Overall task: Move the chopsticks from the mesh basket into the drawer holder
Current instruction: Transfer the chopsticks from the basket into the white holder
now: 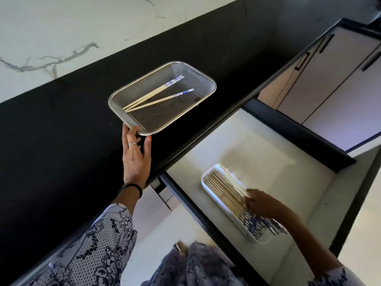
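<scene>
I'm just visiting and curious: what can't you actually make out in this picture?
- Right hand: head view, motion-blurred; its grip on the chopsticks in the white holder is unclear.
- Holder chopstick count: blurred together.
- Left hand: fingertips hidden behind the mesh basket rim.
- Drawer: near end covered by the right arm.

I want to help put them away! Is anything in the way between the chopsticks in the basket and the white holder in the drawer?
Nothing visible. The chopsticks lie loose in the open mesh basket, the drawer is open, and the holder has no lid. Only the right hand rests there.

No readable text or labels.
</scene>
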